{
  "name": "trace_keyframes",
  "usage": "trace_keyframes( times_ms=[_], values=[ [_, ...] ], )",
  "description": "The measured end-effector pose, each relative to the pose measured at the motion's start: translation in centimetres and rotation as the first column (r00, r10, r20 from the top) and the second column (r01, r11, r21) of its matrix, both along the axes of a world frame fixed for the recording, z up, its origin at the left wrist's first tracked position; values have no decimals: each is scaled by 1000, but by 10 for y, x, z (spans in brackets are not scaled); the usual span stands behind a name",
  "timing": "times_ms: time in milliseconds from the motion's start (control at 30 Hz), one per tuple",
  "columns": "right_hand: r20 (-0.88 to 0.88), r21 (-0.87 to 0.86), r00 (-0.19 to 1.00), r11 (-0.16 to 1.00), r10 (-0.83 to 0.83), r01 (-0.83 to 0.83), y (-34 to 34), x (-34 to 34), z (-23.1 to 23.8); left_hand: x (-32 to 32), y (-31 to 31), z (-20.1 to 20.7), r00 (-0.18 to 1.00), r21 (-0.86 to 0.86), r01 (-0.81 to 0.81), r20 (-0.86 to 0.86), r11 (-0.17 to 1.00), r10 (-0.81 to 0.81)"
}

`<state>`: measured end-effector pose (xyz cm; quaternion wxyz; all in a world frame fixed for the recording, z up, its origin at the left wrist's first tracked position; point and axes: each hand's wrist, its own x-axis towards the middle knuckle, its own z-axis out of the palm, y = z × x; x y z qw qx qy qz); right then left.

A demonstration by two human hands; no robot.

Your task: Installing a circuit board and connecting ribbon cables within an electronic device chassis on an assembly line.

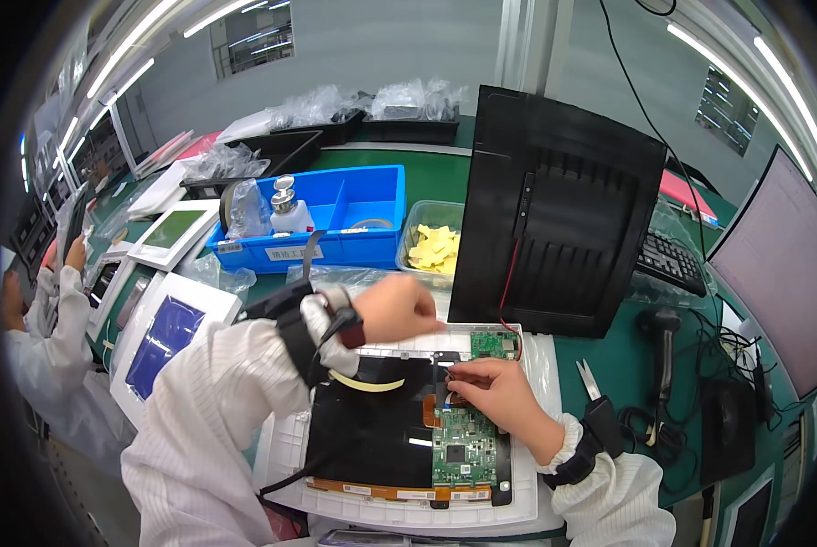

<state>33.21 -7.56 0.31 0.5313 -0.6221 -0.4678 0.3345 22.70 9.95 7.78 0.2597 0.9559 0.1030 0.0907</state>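
Observation:
In front of me a display unit lies opened in a white frame [518,483], with a black back panel [363,438] and a green circuit board [468,447]. Above the frame's far edge is my left hand [395,308], fingers curled and tips together; whatever they hold is too small to make out. My right hand [500,392] pinches at the board's upper end, beside an orange flat cable [429,412]; the piece between its fingertips is mostly hidden. Beyond it sits a smaller green board [493,345], with a red wire [507,283] running up to an upright black cover [554,210].
A blue divided bin [363,246] holds a pump bottle [290,210]; beside it, a clear tub contains yellow pieces [434,249]. Tweezers [589,378], a scanner [661,356], cables and a monitor [782,273] are at right. Another person [62,356] works at left, near display panels [167,346].

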Motion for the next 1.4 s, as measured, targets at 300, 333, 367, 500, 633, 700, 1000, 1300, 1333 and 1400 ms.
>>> trace_keyframes(
  times_ms=[300, 333, 367, 500, 633, 700, 1000, 1300, 1333, 1400],
  values=[
    [-43, 74, 996, 995, 73, -69, -2, -13, 9, -36, -49, -23, 976, -343, -217, -86, 914, 200],
    [-18, 81, 997, 994, 72, -71, -2, -13, 9, -36, -50, -23, 977, -356, -211, -84, 910, 194],
    [7, 87, 998, 994, 67, -67, -2, -13, 9, -35, -51, -22, 978, -354, -207, -84, 912, 190],
    [34, 114, 998, 992, 58, -61, -3, -14, 11, -31, -52, -25, 968, -392, -252, -118, 885, 223],
    [20, 169, 992, 978, -123, 118, 0, -7, 6, -23, -44, -29, 984, -287, -177, -19, 941, 179],
    [3, 185, 986, 969, -169, 166, 1, -4, 5, -18, -42, -33, 988, -241, -154, -13, 958, 156],
    [26, 170, 983, 970, -179, 172, 1, -3, 5, -13, -37, -45, 999, 62, -30, 26, 998, 29],
    [52, 146, 987, 979, -153, 144, 1, -5, 6, -15, -41, -45, 995, 196, -13, 95, 981, -6],
    [51, 145, 987, 979, -152, 143, 2, -5, 6, -16, -42, -46, 995, 202, -23, 104, 979, 2],
    [55, 141, 988, 981, -145, 136, 1, -3, 6, -17, -46, -48, 988, 206, -74, 151, 976, 43]
  ],
)
